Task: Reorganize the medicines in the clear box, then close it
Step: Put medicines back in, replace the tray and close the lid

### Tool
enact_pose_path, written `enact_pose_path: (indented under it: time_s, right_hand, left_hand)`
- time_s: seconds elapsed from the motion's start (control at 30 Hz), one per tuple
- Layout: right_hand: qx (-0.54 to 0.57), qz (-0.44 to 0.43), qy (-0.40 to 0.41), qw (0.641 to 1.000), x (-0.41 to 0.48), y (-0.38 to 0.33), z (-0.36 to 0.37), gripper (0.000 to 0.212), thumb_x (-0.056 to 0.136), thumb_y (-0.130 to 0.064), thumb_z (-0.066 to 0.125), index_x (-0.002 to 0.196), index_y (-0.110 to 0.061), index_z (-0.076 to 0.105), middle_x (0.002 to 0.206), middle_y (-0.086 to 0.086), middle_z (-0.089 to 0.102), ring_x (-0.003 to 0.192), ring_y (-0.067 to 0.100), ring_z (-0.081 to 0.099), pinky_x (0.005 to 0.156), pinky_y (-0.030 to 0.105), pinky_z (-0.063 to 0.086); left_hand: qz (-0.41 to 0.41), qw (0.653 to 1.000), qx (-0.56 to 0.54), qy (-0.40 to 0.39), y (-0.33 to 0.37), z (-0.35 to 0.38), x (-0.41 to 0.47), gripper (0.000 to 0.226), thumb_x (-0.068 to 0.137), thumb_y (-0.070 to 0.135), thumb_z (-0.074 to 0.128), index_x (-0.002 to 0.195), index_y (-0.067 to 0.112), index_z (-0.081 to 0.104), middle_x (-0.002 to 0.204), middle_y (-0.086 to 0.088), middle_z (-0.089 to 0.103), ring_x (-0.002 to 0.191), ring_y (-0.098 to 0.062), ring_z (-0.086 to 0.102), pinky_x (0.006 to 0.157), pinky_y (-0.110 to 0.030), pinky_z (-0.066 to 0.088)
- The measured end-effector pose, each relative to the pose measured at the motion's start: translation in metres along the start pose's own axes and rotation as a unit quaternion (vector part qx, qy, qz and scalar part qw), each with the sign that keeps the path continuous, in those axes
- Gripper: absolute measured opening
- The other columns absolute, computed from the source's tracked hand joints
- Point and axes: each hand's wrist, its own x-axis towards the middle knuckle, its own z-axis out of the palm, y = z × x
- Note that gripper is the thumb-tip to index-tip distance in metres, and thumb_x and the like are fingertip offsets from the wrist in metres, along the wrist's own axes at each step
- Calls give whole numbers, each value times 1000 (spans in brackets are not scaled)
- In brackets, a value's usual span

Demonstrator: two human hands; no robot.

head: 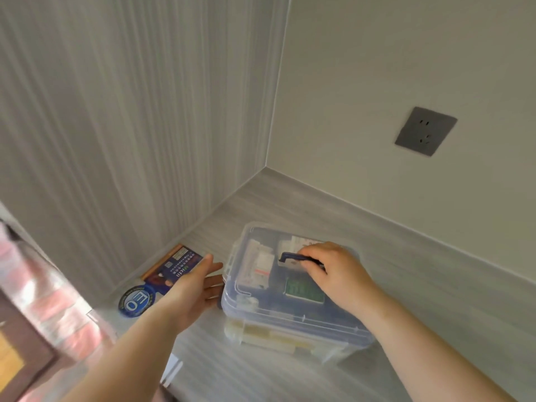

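Observation:
A clear plastic box [290, 320] with a bluish lid stands on the grey counter, lid on. Several medicine packets show through the lid, among them a white one [259, 264] and a green one [303, 290]. My right hand [333, 271] rests on top of the lid, its fingers closed round the dark blue handle [291, 256]. At the box's left end my left hand [200, 285] is open, palm turned toward the box wall, fingertips close to it or touching.
A dark blue and orange medicine carton [171, 265] lies flat on the counter to the left, by the wall corner, beside a round blue sticker [136, 300]. A grey wall socket [425, 131] sits on the right wall. Blurred pink items [43, 309] are at far left.

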Motion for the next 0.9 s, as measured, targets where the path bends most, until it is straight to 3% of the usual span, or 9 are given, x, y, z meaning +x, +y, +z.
enact_pose_path:
  time_s: [0.13,0.23,0.3,0.37,0.5,0.63,0.73,0.8,0.9]
  right_hand:
    - [-18,6,19,1000,-8,-2,9,26,90,-20,43,110,-17,59,111,4,61,106,21,49,85,30,38]
    - [-35,0,47,998,-10,-3,16,27,90,-21,43,112,-18,58,115,2,59,110,20,48,85,30,40]
    - [-43,-5,57,997,-11,-4,17,27,91,-21,42,113,-18,57,118,0,60,111,20,47,86,31,41]
    - [-54,-14,55,997,-13,-4,21,27,91,-21,42,113,-19,56,118,-2,61,110,20,45,86,32,41]
    - [-66,-22,50,996,-16,-4,27,26,90,-25,43,112,-20,54,118,-5,61,108,19,42,85,28,36]
    - [-74,-31,55,995,-13,-1,27,25,91,-26,40,108,-20,57,111,-4,63,103,19,43,80,28,35]
    - [-47,-20,56,997,-6,-1,24,24,90,-28,42,105,-20,59,108,-1,65,100,21,47,78,31,39]
    - [-29,21,53,998,5,3,22,27,89,-28,43,112,-20,55,114,3,62,105,24,48,84,32,37]
    - [-120,44,41,991,14,11,30,40,91,-31,36,130,-21,37,137,8,39,125,24,30,101,31,13]
  left_hand:
    - [31,1000,-3,-2,0,4,-2,42,91,38,35,115,7,51,104,-16,60,90,-30,57,78,-40,43]
    - [69,997,1,-17,5,5,-6,28,88,35,42,85,16,62,75,-6,68,67,-20,64,64,-33,44]
    - [92,995,31,-32,8,7,-10,24,84,32,50,96,14,60,83,-10,62,69,-21,61,59,-29,41]
    - [100,993,49,-27,9,9,-11,39,83,27,54,119,15,45,107,-9,58,87,-24,58,64,-30,43]
    - [119,989,80,-20,8,17,-13,60,79,12,60,132,12,34,126,-13,53,109,-32,54,87,-43,45]
    - [134,989,49,-20,7,26,-18,43,80,-1,56,121,9,47,116,-16,60,103,-32,59,90,-44,47]
    - [157,986,46,-27,6,29,-21,28,82,-2,52,99,21,58,102,-7,65,93,-24,62,79,-36,52]
    - [163,986,42,-24,5,31,-22,30,83,-1,51,89,28,57,96,-1,65,89,-20,62,73,-31,51]
    - [162,985,47,-15,4,32,-22,32,85,0,49,87,31,56,94,3,64,89,-18,61,73,-32,49]
